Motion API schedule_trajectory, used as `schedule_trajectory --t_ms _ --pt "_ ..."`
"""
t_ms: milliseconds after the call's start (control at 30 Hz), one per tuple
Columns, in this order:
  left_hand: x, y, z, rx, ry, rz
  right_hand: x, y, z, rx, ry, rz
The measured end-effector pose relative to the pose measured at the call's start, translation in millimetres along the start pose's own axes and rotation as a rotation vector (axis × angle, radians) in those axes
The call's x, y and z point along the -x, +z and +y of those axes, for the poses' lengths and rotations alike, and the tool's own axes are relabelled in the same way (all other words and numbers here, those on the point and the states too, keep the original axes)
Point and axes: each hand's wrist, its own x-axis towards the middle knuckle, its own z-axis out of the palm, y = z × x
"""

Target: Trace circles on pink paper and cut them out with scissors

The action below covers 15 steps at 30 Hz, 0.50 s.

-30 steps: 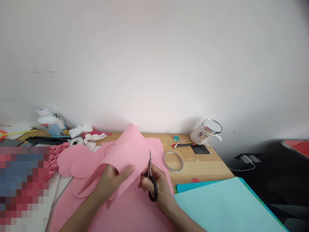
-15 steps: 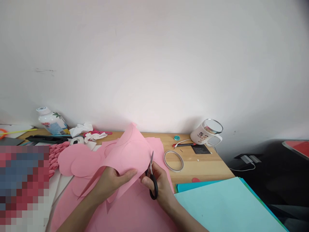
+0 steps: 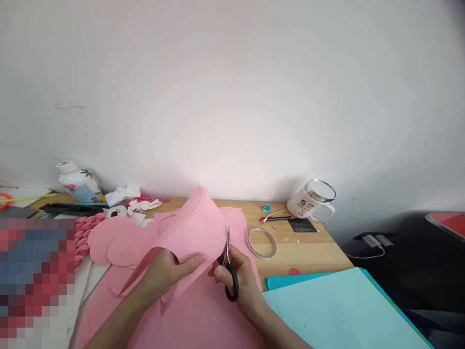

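A sheet of pink paper [image 3: 196,228] with curved pencil outlines is bent upward in front of me. My left hand [image 3: 170,271] grips its lower edge, thumb on top and the other fingers hidden beneath. Black-handled scissors [image 3: 232,281] are in my right hand [image 3: 241,278], the thumb and fingers around the handles. Their blades point up at the sheet's right edge; whether paper lies between them is hard to see. Below and to the left lie cut pink paper circles [image 3: 129,242], on larger pink sheets [image 3: 210,315].
A tape roll [image 3: 261,242], a white mug [image 3: 310,199] and a red-black cutter [image 3: 278,218] are on the wooden table at right. Light blue sheets [image 3: 337,310] lie nearer me. A white bottle [image 3: 80,183], crumpled tissues [image 3: 123,194] and pink braided yarn [image 3: 85,232] are at left.
Almost nothing differs. The scissor blades look slightly closer together, and the pink sheet has shifted a little; both hands keep their places.
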Motion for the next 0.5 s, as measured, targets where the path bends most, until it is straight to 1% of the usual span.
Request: schedule_trajectory --t_ms 300,433,500 --pt "-1.5 -3.2 0.3 0.091 0.011 -0.05 -0.6 1.6 -0.2 0.015 0.041 0.032" --pt "-3.8 -5.7 -6.3 0.08 0.022 -0.054 -0.3 2.5 -1.2 0.005 0.046 0.031" --pt "-5.8 -8.1 -10.4 0.072 0.016 -0.087 0.0 3.1 -2.0 0.005 0.06 0.034"
